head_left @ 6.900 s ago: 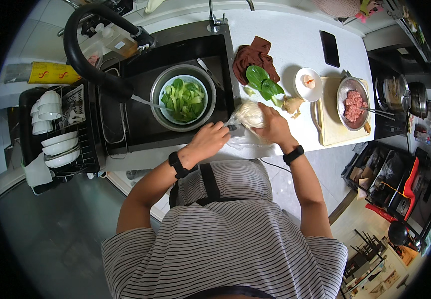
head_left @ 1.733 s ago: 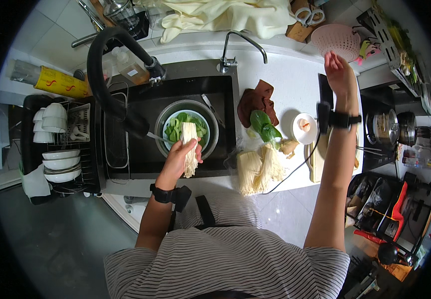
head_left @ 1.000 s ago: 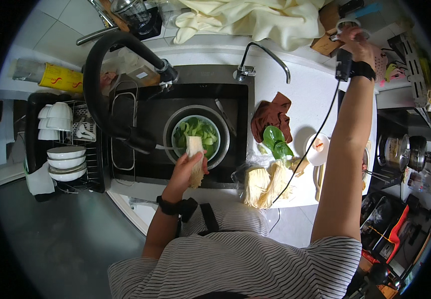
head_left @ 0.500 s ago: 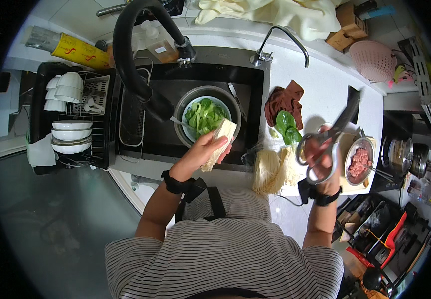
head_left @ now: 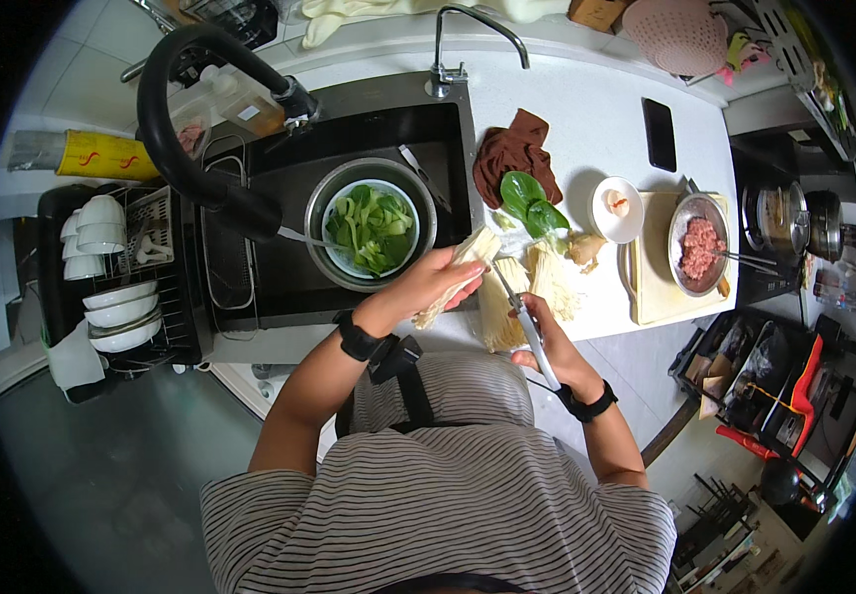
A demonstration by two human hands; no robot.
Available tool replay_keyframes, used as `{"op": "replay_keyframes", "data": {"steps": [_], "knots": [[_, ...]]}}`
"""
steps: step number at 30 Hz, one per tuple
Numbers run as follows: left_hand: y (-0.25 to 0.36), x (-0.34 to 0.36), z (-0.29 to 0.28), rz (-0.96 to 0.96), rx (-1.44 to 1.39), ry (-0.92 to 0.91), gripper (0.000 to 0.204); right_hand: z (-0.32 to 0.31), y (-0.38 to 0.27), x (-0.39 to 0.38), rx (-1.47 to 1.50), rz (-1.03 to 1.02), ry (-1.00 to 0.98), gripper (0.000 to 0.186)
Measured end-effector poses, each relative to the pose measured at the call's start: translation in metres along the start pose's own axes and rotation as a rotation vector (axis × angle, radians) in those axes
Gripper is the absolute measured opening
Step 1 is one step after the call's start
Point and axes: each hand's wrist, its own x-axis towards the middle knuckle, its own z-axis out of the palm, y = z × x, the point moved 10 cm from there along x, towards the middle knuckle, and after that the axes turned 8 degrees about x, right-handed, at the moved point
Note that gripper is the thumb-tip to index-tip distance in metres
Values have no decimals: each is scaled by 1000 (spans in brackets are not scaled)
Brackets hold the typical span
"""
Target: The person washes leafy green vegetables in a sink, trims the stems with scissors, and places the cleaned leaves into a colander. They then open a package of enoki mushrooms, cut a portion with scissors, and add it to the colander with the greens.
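A pale bundle of enoki mushrooms (head_left: pixel 475 249) is gripped in my left hand (head_left: pixel 430 284), just in front of the sink. My right hand (head_left: pixel 559 346) is closed round the grey handles of a pair of scissors (head_left: pixel 534 344). The dark blades point up toward the bundle's right side; whether they touch it I cannot tell. More enoki (head_left: pixel 555 281) lies on the counter behind the scissors. Left of my left hand, cut green leaves (head_left: pixel 373 230) fill a pale bowl set inside a metal pot (head_left: pixel 321 257) in the sink.
A black faucet (head_left: pixel 250 213) arches over the dark sink (head_left: pixel 280 297). On the counter are a brown cloth (head_left: pixel 519 158), green leaves (head_left: pixel 532 203), ginger (head_left: pixel 583 249), a white bowl (head_left: pixel 606 230), a phone (head_left: pixel 660 134), and a cutting board (head_left: pixel 651 297) bearing a bowl of minced meat (head_left: pixel 702 247).
My right hand has brought the scissors down and left, from above the counter to beside the enoki bundle. My left hand still grips the bundle. The view has shifted to the right.
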Motion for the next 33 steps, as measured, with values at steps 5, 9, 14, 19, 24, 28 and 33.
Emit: {"op": "replay_keyframes", "data": {"steps": [5, 9, 14, 19, 24, 28, 33], "knots": [[-8, 29, 14, -101, -46, -104, 20, -24, 10, 5, -53, -29, 56, 85], [-11, 51, 26, -147, -11, -207, 19, -44, 12, 12, -83, -20, 96, 84], [-17, 84, 29, -234, 42, -300, 21, -69, 21, 21, -135, 92, 114, 82], [-26, 115, 28, -277, 68, -327, 23, -98, 26, 32, -150, 61, 255, 61], [-41, 139, 28, -338, 47, -354, 23, -113, 37, 39, -160, 88, 323, 47], [-48, 150, 29, -373, 56, -387, 23, -121, 50, 38, -163, 220, 375, 40], [-40, 145, -4, -254, 23, -133, 21, -122, 58, 38, -103, 209, 440, 41]]}}
